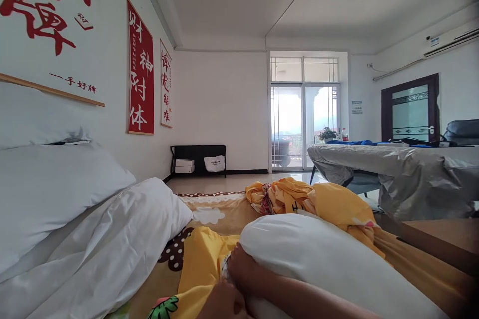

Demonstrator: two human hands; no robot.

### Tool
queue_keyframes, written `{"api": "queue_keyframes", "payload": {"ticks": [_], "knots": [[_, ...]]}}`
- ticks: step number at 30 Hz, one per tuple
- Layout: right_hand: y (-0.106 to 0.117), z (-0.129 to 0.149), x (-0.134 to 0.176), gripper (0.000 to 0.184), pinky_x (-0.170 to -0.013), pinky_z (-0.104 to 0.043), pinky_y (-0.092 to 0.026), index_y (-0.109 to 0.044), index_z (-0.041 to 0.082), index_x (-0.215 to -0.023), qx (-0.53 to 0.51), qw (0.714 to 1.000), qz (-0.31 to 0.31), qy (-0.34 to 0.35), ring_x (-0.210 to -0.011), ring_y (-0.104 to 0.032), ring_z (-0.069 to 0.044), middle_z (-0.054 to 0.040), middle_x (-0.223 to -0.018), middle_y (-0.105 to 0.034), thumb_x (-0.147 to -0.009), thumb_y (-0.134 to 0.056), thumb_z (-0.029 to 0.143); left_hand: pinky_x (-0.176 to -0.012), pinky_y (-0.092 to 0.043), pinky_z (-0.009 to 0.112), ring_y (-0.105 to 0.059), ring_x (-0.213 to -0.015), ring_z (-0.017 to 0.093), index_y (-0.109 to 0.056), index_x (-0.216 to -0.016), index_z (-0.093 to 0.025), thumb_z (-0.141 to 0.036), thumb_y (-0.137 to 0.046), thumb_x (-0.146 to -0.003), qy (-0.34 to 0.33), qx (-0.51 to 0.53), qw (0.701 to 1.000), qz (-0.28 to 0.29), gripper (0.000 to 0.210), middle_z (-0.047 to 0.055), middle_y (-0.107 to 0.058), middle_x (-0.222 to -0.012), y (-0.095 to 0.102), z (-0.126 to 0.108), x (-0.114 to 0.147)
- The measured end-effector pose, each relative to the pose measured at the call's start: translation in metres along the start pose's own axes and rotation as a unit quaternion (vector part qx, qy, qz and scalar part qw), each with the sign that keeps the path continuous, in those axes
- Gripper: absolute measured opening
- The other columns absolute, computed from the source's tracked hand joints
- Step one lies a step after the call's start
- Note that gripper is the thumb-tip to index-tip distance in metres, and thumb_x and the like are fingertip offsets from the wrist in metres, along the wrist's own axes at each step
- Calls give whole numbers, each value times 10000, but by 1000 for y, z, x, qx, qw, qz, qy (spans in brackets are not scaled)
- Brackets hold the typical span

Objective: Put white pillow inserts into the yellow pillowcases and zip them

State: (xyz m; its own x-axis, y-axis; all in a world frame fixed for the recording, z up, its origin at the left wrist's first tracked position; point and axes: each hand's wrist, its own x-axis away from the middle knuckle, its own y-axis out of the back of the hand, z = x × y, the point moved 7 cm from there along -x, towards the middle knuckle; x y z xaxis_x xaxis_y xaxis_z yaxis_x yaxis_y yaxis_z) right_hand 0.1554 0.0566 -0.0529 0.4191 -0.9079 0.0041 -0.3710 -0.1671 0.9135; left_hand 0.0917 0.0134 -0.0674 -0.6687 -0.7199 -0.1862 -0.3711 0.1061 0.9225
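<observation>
A plump white pillow (pixel 299 244) lies across the bed in front of me. My right hand (pixel 242 265) is closed at its left end, fingers curled against the pillow. Just below and touching it, my left hand (pixel 225 301) is closed at the edge of a yellow printed cloth (pixel 204 254), which spreads out to the left. A small patterned bit of fabric (pixel 225 265) shows beside the right fingers. Most fingertips are hidden, so the exact grip is hard to see.
White pillows (pixel 56 184) and a white bundled cover (pixel 138 229) lie at left on the brown patterned sheet (pixel 207 199). Crumpled yellow bedding (pixel 329 199) sits behind the pillow. A covered table (pixel 404 164) stands at right, a black rack (pixel 198 154) by the far wall.
</observation>
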Motion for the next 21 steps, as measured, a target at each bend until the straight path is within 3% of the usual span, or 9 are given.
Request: {"api": "queue_keyframes", "payload": {"ticks": [5,7,11,12,14,16,17,19,21], "knots": [[10,24,26,327,-692,-407,-495,-692,202,-858,27,986,58,152,-712,-656,-278,-60,-824,-702,-617,-693,423,-982,-323,432,-568,-764,175,-535,-560,-185,-206,-473,-730,-87,12,995,-52,182,14,-637,-672,38,-1,13],[15,29,26,263,-634,-360,-485,-682,193,-867,-2,990,32,136,-684,-649,-256,-53,-801,-696,-699,-633,390,-983,-304,462,-566,-802,191,-515,-562,-185,-232,-440,-770,-106,2,990,-88,226,32,-629,-673,43,-2,12],[27,32,24,387,-828,-459,-473,-658,97,-1092,1,996,-84,21,-934,-633,-342,-180,-993,-688,-817,-560,352,-956,-293,500,-568,-859,231,-576,-603,-199,-250,-466,-758,-112,-43,988,-99,197,57,-669,-721,19,6,-3],[32,31,25,436,-878,-477,-455,-645,74,-1130,-1,997,-73,26,-979,-620,-357,-203,-1033,-678,-810,-584,364,-949,-293,509,-571,-872,244,-600,-616,-204,-252,-484,-748,-99,-58,990,-78,182,65,-680,-732,8,13,-9],[45,25,29,477,-929,-461,-442,-648,102,-1154,-54,994,19,92,-1002,-623,-340,-169,-1062,-686,-766,-659,379,-934,-296,522,-572,-912,269,-649,-662,-218,-242,-472,-768,-59,-72,995,-36,208,84,-699,-780,-13,32,-18],[71,5,40,427,-926,-371,-459,-669,215,-1141,-176,958,134,182,-988,-646,-261,-50,-1051,-709,-744,-697,368,-931,-290,534,-562,-966,288,-688,-713,-237,-214,-435,-793,-30,-72,997,-14,267,95,-708,-831,-26,47,-22],[94,-16,42,391,-928,-313,-457,-660,263,-1165,-257,944,100,182,-1025,-638,-214,-7,-1093,-699,-788,-658,369,-936,-283,540,-554,-988,295,-701,-731,-245,-206,-432,-795,-30,-72,997,-6,279,96,-710,-842,-30,50,-23],[124,-73,43,398,-947,-297,-443,-621,272,-1245,-323,942,-13,92,-1081,-616,-192,-26,-1182,-669,-862,-576,373,-942,-274,549,-538,-1016,310,-718,-750,-251,-207,-470,-771,-44,-80,996,9,253,97,-713,-841,-34,46,-21],[115,-113,46,587,-980,-354,-424,-529,248,-1360,-302,952,-54,9,-1178,-566,-245,-99,-1332,-579,-802,-654,378,-947,-270,551,-535,-1025,319,-730,-748,-241,-214,-522,-733,-60,-96,993,23,210,102,-719,-837,-32,36,-16]]}}
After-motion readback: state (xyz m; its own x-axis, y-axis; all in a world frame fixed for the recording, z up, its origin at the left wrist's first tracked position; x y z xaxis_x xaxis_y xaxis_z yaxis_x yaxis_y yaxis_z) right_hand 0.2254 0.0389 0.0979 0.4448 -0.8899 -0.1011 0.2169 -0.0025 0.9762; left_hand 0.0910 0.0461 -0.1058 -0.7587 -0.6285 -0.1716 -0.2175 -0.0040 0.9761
